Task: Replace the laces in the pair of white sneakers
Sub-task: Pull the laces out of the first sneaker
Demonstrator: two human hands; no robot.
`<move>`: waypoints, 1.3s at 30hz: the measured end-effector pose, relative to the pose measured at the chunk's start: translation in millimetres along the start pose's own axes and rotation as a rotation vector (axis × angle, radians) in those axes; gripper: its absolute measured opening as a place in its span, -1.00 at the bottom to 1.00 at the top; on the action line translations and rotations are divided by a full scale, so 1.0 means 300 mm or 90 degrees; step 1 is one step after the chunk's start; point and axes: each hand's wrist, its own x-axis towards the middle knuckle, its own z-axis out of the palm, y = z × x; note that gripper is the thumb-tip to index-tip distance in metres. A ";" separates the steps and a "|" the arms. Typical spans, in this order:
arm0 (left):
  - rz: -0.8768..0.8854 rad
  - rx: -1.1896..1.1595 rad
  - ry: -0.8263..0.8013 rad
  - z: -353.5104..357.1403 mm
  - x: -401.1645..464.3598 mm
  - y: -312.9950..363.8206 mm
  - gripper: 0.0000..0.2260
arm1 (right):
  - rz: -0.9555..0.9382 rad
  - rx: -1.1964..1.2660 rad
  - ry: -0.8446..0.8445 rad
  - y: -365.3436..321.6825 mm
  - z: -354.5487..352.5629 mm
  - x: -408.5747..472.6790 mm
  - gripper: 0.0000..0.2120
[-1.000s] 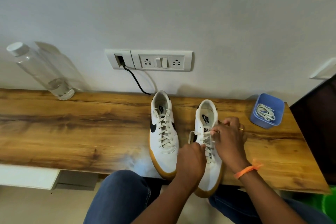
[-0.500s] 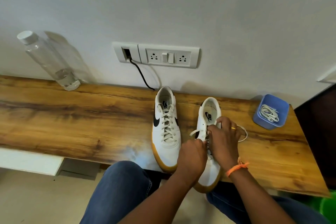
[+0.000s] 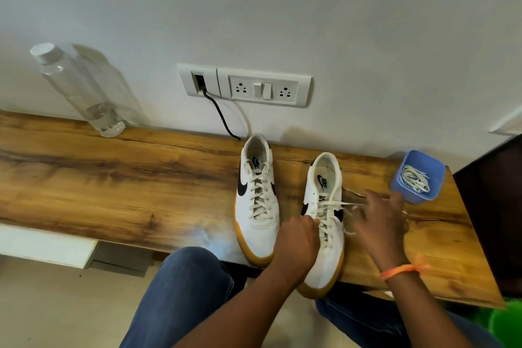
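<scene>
— Sneakers first: where do they stand?

— Both stand on the wooden shelf [image 3: 113, 183], toes toward the person, side by side but apart. The left sneaker [image 3: 258, 206] is fully laced and nobody touches it. The right sneaker [image 3: 324, 223] is at its 3 o'clock, and its toe hangs over the front edge of the shelf.

— And the hands?

— The left hand [image 3: 296, 240] lies closed over the lower lacing of the right sneaker, fingers curled on it. The right hand [image 3: 380, 220] is at 3 o'clock of this shoe, blurred, its fingers drawn together on the loose lace [image 3: 350, 204], which runs out sideways from the upper eyelets. An orange thread [image 3: 401, 270] is on that wrist.

— What is around them?

— A blue box [image 3: 436, 178] with a bundle of white laces [image 3: 415, 182] inside sits at 2 o'clock of the right sneaker, near the right hand, not touching it. At 10 o'clock, well apart, a clear bottle [image 3: 76, 87] stands by the wall. On the wall at 12 o'clock is a socket panel [image 3: 262, 90], and a black cable [image 3: 220, 116] comes down from it behind the left sneaker. Blue jeans [image 3: 180, 291] show below.
</scene>
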 end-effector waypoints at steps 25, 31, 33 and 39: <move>-0.076 -0.042 -0.063 -0.039 0.006 0.009 -0.67 | 0.165 0.252 0.113 0.014 0.050 0.032 -0.80; -0.139 -0.189 -0.116 -0.105 0.050 0.000 -0.67 | 0.147 0.215 -0.008 0.096 -0.013 0.031 -0.90; -0.110 -0.175 -0.103 -0.142 0.080 0.007 -0.67 | 0.137 0.125 -0.077 0.069 -0.003 0.006 -0.74; 0.058 -0.056 -0.132 -0.172 0.153 0.046 -0.87 | -0.005 0.161 -0.177 -0.005 0.076 -0.098 -0.96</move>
